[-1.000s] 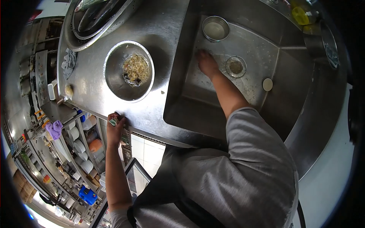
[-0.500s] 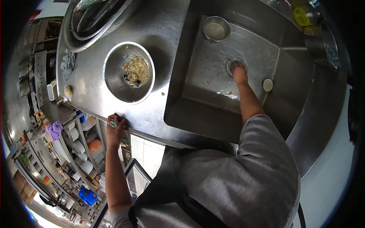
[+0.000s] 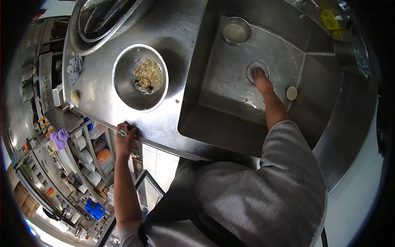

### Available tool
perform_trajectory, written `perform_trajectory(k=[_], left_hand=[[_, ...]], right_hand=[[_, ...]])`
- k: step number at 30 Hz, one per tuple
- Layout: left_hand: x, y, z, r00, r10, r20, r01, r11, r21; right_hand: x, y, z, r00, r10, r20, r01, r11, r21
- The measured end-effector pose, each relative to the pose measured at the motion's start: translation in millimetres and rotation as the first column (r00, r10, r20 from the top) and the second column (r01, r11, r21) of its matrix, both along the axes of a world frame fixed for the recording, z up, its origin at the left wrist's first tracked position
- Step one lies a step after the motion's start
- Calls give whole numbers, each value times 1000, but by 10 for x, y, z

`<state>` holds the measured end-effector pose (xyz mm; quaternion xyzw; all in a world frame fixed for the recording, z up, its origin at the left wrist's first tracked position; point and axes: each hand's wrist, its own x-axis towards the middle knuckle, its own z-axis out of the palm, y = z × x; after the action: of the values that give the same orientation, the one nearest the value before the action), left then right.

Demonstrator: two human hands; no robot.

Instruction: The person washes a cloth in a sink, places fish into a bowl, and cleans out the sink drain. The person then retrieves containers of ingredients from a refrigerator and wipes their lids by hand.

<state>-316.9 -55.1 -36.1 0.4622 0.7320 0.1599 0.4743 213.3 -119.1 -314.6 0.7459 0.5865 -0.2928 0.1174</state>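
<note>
Round metal drain [image 3: 250,73] lies under your right hand [image 3: 263,83], opening and grip indiscernible; your left hand [image 3: 125,140] clasps a greenish item [image 3: 123,132].

Tabletop [image 3: 177,41]: bright steel, gleaming | big metal vessel [image 3: 84,51] up in the corner, crumpled grey cloth [image 3: 74,68] just beside it, yellowish lump [image 3: 75,97] near the edge | metal bowl [image 3: 135,102] well apart, green scrap [image 3: 177,101] between bowl and sink [image 3: 222,82] | sink floor: round metal container [image 3: 224,35], pale disc [image 3: 291,93]!
</note>
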Motion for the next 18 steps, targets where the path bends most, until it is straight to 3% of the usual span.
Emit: perform_trajectory(k=[4,9,13,15,18], left_hand=[[23,6,25,1000,6,-1,-6,1000,-19],[30,8,25,1000,17,-21,-17,1000,-9],[82,14,67,999,43,-26,-44,998,-34],[66,20,76,999,20,-36,-22,998,-66],[29,12,37,999,17,-36,-18,999,-38]], right_hand=[[-114,-93,-225,997,-80,0,78,978,193],[-106,-60,-9,1000,3,-20,-5,996,-94],[-64,-2,-138,1000,20,6,-20,1000,-4],[-149,133,88,902,-424,-81,417,905,-85],[-13,132,-202,961,-265,-78,258,963,-81]])
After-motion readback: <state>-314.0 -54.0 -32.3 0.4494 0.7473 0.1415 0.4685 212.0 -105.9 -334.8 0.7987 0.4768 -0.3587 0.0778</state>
